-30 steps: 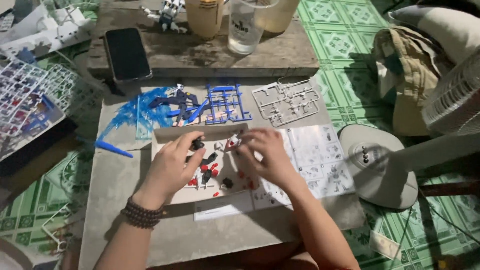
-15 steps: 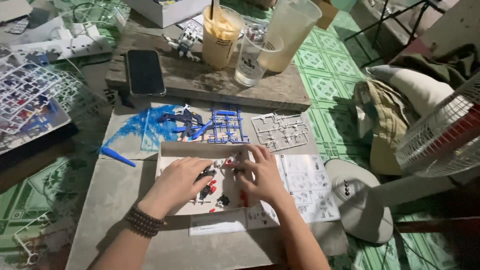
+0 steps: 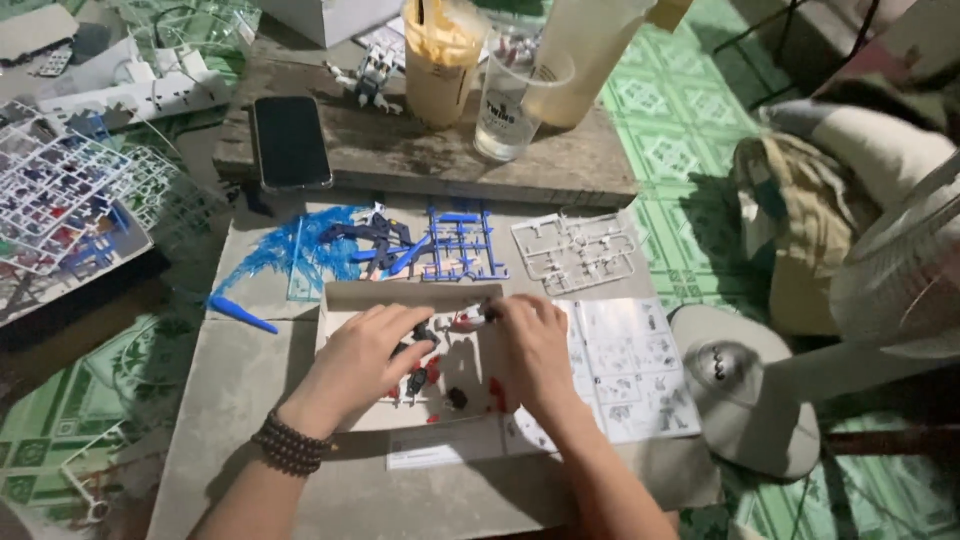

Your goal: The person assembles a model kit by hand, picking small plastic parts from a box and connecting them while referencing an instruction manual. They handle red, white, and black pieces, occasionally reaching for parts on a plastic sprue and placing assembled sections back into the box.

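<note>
Both our hands met over the shallow cardboard tray (image 3: 345,300): left hand (image 3: 365,350) pinched a small dark part (image 3: 425,332), right hand (image 3: 530,345) gripped a red-white piece (image 3: 468,320). Joining them looked underway; next we needed careful alignment. Blue runner (image 3: 455,245) lay at twelve o'clock.

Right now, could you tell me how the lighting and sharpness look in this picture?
Head view: light falls from above onto the plank with the phone; the hands, left and right, cast shadows over the small parts; frame edges darken and curve slightly; tiny parts look soft.
</note>
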